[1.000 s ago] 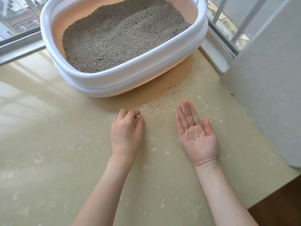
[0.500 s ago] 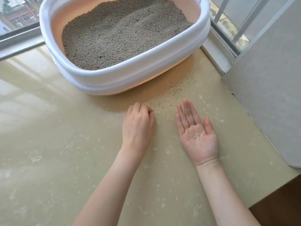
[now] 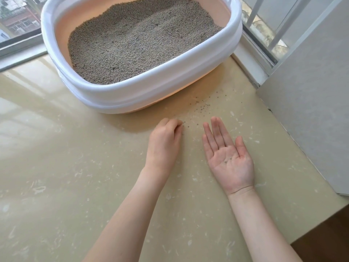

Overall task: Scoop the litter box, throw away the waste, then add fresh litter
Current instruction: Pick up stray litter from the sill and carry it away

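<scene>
Left hand slid nearer spilled grains — perhaps three in right palm.

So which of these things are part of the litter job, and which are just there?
Job: litter box; litter in it; spilled grains on floor; left hand curled beside them; right hand palm up, a few grains on it.
Just there: floor; window rail; wall panel.

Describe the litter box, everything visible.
The litter box is a rounded, plastic-looking tub with a thick white rim and a peach inside wall. It sits upright on the beige floor by the window, holding grey-brown litter banked higher at the back. Neither hand touches it; spilled grains lie just in front.
</scene>
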`<action>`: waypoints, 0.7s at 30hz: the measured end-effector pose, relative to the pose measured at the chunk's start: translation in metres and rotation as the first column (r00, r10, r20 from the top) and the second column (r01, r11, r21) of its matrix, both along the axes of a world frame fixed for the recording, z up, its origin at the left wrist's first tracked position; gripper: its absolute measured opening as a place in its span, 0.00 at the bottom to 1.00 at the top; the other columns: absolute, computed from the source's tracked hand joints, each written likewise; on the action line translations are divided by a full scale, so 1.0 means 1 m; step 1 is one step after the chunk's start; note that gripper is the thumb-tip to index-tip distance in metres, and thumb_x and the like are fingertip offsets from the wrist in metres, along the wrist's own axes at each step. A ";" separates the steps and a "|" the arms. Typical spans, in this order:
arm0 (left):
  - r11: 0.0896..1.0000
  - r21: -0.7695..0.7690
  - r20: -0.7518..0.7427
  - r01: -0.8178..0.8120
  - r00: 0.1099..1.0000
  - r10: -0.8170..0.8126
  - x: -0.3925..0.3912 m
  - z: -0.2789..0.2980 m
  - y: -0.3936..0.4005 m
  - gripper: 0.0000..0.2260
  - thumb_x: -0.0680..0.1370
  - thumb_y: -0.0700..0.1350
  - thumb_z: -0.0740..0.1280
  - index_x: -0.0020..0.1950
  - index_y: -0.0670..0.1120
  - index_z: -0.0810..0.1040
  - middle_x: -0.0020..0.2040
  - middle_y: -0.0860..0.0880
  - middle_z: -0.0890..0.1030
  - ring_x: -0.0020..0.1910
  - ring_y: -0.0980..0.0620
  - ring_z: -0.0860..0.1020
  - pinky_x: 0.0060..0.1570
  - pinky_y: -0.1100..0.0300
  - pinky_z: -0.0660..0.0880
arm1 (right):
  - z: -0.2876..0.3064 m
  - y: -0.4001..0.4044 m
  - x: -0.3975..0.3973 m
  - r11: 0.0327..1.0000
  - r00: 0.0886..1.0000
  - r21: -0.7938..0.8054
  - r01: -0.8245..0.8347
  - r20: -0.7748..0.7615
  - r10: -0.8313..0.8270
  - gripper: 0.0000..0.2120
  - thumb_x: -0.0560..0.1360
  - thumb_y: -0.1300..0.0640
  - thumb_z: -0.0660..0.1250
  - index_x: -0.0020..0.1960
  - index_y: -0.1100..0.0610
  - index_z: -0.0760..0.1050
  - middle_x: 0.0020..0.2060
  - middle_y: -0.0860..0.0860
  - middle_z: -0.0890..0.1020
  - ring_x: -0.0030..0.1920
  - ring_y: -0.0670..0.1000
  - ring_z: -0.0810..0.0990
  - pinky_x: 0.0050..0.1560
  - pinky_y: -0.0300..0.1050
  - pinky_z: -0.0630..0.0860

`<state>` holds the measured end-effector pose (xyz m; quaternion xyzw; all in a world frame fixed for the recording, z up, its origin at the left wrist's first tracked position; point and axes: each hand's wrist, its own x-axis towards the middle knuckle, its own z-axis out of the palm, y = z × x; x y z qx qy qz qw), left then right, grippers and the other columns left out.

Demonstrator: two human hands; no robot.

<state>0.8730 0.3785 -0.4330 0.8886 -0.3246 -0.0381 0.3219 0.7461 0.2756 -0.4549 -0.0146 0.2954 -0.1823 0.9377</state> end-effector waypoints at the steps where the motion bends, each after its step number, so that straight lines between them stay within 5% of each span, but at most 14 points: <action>1: 0.998 -0.050 0.012 -0.024 1.000 0.025 0.001 0.000 0.003 0.04 0.75 0.34 0.66 0.48 0.38 0.80 0.42 0.42 0.79 0.42 0.42 0.77 0.41 0.58 0.69 | 0.000 0.000 0.000 1.000 1.000 -0.003 -0.002 -0.003 0.002 0.28 0.81 0.48 0.47 0.73 0.65 0.63 0.72 0.58 0.67 0.74 0.59 0.61 0.74 0.54 0.53; 4: 0.994 -0.083 0.049 -0.076 0.996 0.080 0.002 -0.005 0.013 0.12 0.78 0.33 0.62 0.61 0.36 0.76 0.55 0.40 0.78 0.55 0.42 0.75 0.57 0.58 0.69 | -0.001 0.000 0.000 1.000 1.000 0.010 0.000 0.001 0.000 0.28 0.82 0.48 0.47 0.73 0.64 0.63 0.72 0.58 0.67 0.74 0.59 0.61 0.74 0.53 0.53; 8: 0.999 0.042 -0.107 -0.032 0.994 0.036 -0.001 -0.015 0.003 0.21 0.82 0.40 0.56 0.74 0.37 0.60 0.73 0.39 0.64 0.73 0.44 0.61 0.71 0.62 0.51 | -0.003 -0.001 0.000 1.000 1.000 0.008 0.005 0.011 -0.005 0.28 0.82 0.48 0.47 0.73 0.65 0.63 0.72 0.58 0.67 0.74 0.59 0.61 0.75 0.53 0.52; 12: 0.998 0.008 -0.157 0.065 0.986 -0.063 0.005 -0.019 -0.035 0.22 0.83 0.42 0.53 0.76 0.37 0.56 0.76 0.41 0.58 0.76 0.46 0.54 0.75 0.55 0.50 | -0.005 -0.001 0.000 1.000 0.999 0.020 0.010 0.040 -0.011 0.28 0.81 0.48 0.47 0.73 0.65 0.62 0.72 0.59 0.66 0.74 0.59 0.60 0.75 0.54 0.52; 16: 0.982 -0.035 -0.159 0.183 0.969 -0.186 0.011 -0.015 -0.068 0.20 0.83 0.40 0.54 0.74 0.37 0.61 0.75 0.40 0.62 0.74 0.46 0.59 0.68 0.67 0.50 | -0.005 -0.001 0.001 0.999 0.997 0.047 0.014 0.070 -0.018 0.28 0.81 0.48 0.47 0.73 0.66 0.62 0.72 0.60 0.67 0.74 0.59 0.61 0.75 0.54 0.52; 21: 0.958 0.026 0.005 0.285 0.959 -0.285 0.031 -0.012 -0.062 0.18 0.82 0.42 0.56 0.71 0.40 0.69 0.71 0.43 0.69 0.72 0.46 0.65 0.69 0.62 0.56 | -0.005 -0.002 0.001 0.997 0.997 0.074 0.013 0.076 -0.018 0.28 0.81 0.47 0.47 0.72 0.66 0.64 0.71 0.60 0.69 0.73 0.59 0.63 0.73 0.54 0.53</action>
